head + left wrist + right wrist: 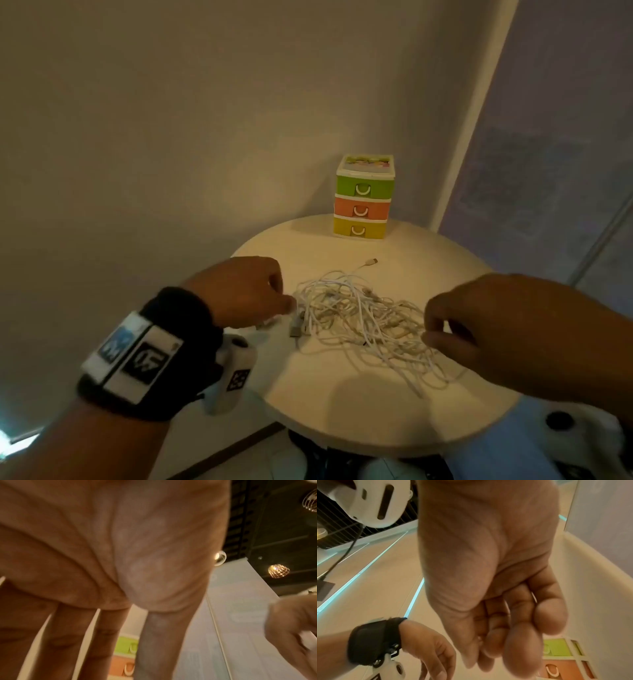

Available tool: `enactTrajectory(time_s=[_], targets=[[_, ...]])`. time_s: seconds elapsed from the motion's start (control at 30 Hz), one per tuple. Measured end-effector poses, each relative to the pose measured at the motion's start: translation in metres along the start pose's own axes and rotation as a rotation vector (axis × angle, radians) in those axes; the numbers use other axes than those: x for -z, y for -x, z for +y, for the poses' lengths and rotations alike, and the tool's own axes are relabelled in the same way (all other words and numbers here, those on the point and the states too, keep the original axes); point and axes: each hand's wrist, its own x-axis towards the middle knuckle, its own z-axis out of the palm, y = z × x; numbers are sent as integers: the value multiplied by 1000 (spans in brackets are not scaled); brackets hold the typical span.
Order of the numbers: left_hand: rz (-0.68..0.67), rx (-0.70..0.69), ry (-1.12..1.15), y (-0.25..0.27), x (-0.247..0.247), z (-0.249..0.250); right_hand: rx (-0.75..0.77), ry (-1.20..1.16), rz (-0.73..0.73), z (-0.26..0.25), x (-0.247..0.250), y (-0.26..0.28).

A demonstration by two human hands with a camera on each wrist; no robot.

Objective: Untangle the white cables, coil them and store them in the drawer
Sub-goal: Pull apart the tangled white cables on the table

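**Two hands closing in on a tangled heap of cable**

The white cables (363,318) are lying in one knotted pile in the middle of the round table (342,418), one plug end trailing out toward the drawer unit (363,197), which is standing well apart at the far edge with all three drawers shut. The left hand (245,291) is hanging over the pile's left edge, fingers pointing down and loosely spread in the left wrist view; whether its fingertips are touching a strand is hard to make out. The right hand (479,329) is sitting at the pile's right edge, fingers curling inward with thumb close to fingertips. Motion blur is smearing it, so I cannot tell if it is pinching any cable. The wrist views are showing mostly palm.
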Motion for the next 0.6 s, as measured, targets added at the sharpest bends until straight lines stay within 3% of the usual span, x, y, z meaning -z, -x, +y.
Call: enactTrajectory(time_s=[0.1, 0.23, 0.4, 0.5, 0.6], targets=[[-102, -18, -57, -12, -10, 9, 46, 10, 48, -4, 9, -15], [-33, -65, -59, -18, -19, 9, 120, -35, 94, -12, 15, -37], [40, -100, -14, -24, -16, 3, 234, -77, -31, -26, 0, -57], [131, -93, 22, -27, -10, -1, 222, 5, -87, -28, -6, -67], [67, -26, -58, -28, -4, -10, 193, 48, -119, -24, -7, -73]])
